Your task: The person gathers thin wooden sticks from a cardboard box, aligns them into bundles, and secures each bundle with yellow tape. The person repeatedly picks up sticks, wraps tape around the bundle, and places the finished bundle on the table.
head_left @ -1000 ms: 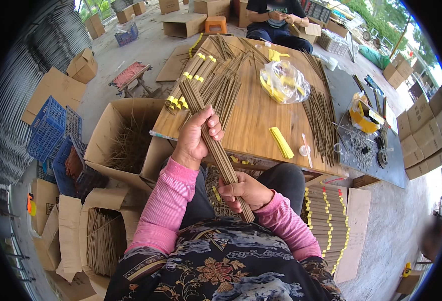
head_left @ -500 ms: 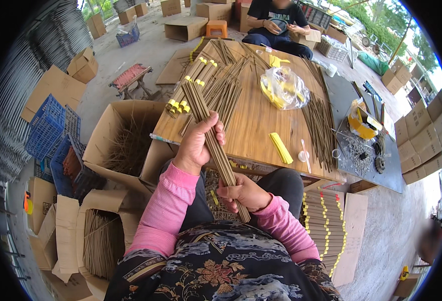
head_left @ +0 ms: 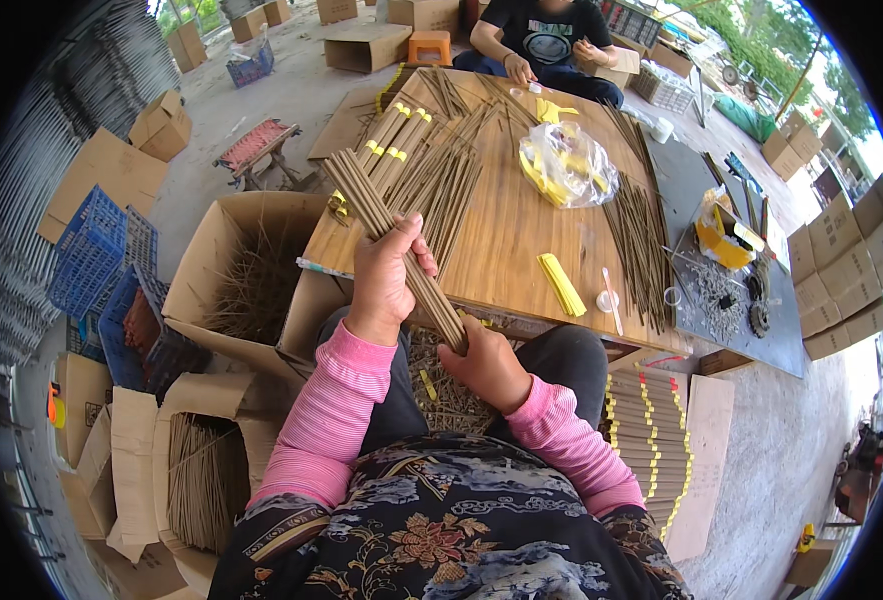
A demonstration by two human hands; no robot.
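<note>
A bundle of thin brown incense sticks (head_left: 361,192) slants over the near edge of the wooden table, its upper end up and to the left. Wrapped around its middle is my left hand (head_left: 385,285), thumb on top. My right hand (head_left: 489,370) closes on the lower end, thumb along the sticks and palm over the tips; its other fingers are mostly hidden. Beyond my left hand, bundles with yellow bands (head_left: 393,153) and loose brown sticks (head_left: 451,195) lie on the table. A stack of yellow paper strips (head_left: 560,285) rests to the right.
The wooden table (head_left: 501,230) carries a clear bag of yellow strips (head_left: 567,165). Open cardboard boxes (head_left: 201,250) holding sticks stand at my left, beside blue crates (head_left: 91,250). Banded bundles (head_left: 646,450) lie at my right. A co-worker (head_left: 551,45) sits across the table.
The bundle has shifted up and left in my left hand. My right hand has moved up, from gripping above the lower end to covering it. The co-worker's hand has reached down to the table.
</note>
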